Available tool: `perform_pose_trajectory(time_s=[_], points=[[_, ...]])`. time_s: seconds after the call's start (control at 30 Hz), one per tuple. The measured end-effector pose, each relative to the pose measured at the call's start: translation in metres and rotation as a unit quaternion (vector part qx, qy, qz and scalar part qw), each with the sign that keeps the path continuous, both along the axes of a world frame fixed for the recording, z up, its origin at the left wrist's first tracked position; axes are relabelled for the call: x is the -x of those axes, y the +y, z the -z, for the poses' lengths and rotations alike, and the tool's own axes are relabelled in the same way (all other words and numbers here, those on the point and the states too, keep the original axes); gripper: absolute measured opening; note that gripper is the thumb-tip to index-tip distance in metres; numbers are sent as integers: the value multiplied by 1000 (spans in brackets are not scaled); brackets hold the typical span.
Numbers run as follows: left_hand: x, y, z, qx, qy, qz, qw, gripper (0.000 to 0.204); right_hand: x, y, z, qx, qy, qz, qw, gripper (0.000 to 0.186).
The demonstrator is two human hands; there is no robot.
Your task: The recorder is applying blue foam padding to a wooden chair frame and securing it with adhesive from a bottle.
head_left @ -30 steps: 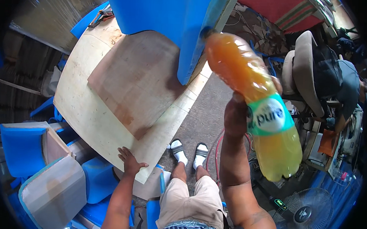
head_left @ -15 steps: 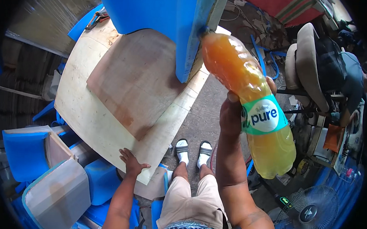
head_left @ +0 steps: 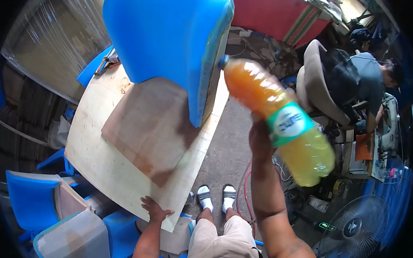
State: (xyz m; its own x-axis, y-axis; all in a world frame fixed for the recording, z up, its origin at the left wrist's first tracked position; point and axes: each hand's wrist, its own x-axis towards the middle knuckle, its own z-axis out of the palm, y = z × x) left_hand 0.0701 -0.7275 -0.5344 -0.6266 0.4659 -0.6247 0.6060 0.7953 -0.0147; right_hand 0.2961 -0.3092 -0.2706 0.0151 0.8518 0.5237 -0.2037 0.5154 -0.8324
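Observation:
My right hand (head_left: 261, 136) grips a large plastic bottle (head_left: 287, 125) with a green-and-white label and a dark blue cap. The liquid in it looks orange near the cap and yellow near the base. It is tilted, cap toward the upper left, and slightly blurred by motion; some of my fingers are hidden behind it. My left hand (head_left: 154, 210) lies with fingers spread on the near corner of a pale board (head_left: 100, 140). On that board rests a brownish panel (head_left: 147, 122), and a blue curved chair shell (head_left: 160, 34) stands over its far part.
Blue and grey chair parts (head_left: 33, 200) are piled at the lower left. Plastic-wrapped material (head_left: 49, 39) stands at the far left. At right, a person (head_left: 368, 76) sits in a beige chair (head_left: 317, 83) by a sewing machine (head_left: 390, 123). A fan (head_left: 353, 230) stands at the lower right.
The bottle has tipped further toward the left, its base swinging upward, still in my right hand. The view has shifted, showing more of the blue shell. My left hand stays on the board.

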Motion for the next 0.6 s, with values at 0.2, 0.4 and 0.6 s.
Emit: perform_pose_trajectory(time_s=[0.2, 0.4, 0.6], points=[[3, 10, 1, 43, -4, -4, 999, 157, 25, 51, -61, -50, 152, -31, 987, 67], [6, 19, 0, 11, 19, 32, 999, 158, 29, 5, 45, -37, 139, -92, 985, 73], [-5, 13, -5, 22, -13, 32, 999, 154, 36, -56, 154, 85, 90, -53, 991, 63]])
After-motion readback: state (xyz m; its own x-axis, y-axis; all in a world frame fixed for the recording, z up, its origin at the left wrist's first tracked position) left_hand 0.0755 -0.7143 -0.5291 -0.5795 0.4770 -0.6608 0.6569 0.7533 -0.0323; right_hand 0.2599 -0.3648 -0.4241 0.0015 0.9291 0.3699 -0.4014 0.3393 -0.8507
